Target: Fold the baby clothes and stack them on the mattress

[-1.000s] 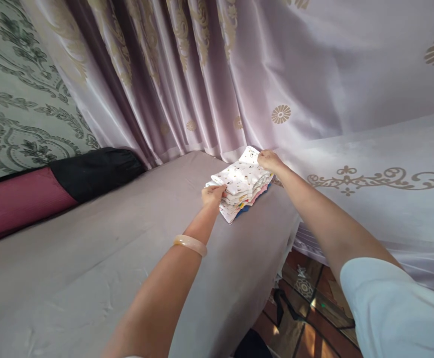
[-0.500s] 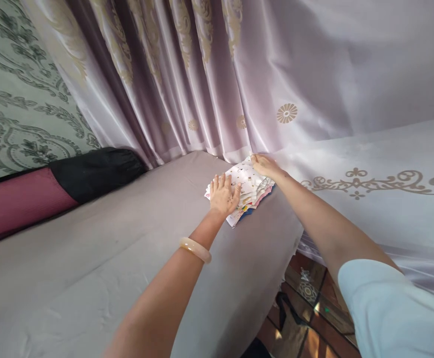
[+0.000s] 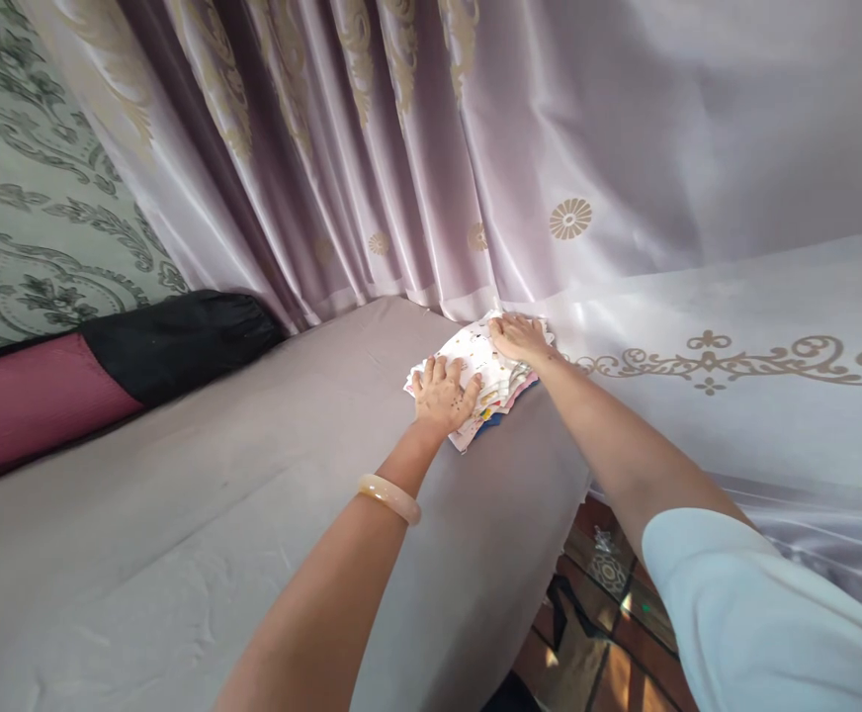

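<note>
A stack of patterned cloths [image 3: 472, 348], white with small prints on top and pink and blue edges below, lies near the far corner of the grey-covered bed [image 3: 312, 475]. My left hand [image 3: 444, 394] rests flat on its near left part, fingers spread. On the far right part of the stack lies my right hand [image 3: 518, 338], palm down with the fingers stretched out. Neither hand is wrapped round anything. The undersides of both palms are hidden.
Lilac curtains [image 3: 416, 178] hang behind and to the right of the bed. A black and dark pink rolled bag [image 3: 179, 341] lies along the left wall. Below the bed's right edge is a tiled floor [image 3: 594, 613] with a black strap [image 3: 575, 608].
My right hand has moved from gripping the top cloth's far corner to lying flat on the stack, and the cloth there is now spread down. My left hand has stayed nearly still, its fingers slightly wider.
</note>
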`<state>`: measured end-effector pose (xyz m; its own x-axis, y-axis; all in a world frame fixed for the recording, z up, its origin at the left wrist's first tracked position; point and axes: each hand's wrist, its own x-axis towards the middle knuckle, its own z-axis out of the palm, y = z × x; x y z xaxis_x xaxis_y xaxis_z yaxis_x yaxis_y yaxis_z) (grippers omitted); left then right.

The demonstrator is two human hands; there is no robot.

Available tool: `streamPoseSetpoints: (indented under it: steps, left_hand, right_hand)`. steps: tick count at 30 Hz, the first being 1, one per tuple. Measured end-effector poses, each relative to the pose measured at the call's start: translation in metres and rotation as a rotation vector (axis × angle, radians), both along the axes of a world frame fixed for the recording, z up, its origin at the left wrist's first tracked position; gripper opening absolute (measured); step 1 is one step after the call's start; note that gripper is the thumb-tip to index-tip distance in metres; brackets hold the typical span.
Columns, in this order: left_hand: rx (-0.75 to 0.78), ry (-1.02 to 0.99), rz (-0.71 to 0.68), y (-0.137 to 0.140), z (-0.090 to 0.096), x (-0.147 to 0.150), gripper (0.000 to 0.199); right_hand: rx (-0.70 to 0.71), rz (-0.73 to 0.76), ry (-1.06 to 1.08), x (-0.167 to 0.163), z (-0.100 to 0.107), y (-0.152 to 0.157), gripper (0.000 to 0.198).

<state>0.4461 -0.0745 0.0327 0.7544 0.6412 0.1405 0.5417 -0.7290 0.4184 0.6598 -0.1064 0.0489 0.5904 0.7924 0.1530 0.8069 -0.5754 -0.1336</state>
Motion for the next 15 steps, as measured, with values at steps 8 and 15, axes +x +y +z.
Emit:
streamPoseSetpoints:
  steps: [8, 15]
  left_hand:
    - [-0.131, -0.033, -0.005, 0.017, 0.013, -0.04, 0.062]
    - [-0.043, 0.033, 0.225, 0.054, -0.021, -0.162, 0.058]
  right_hand:
    - [0.047, -0.036, 0.129, -0.025, 0.02, 0.007, 0.057]
    - [0.074, -0.102, 0.052, -0.078, 0.013, 0.028, 0.054]
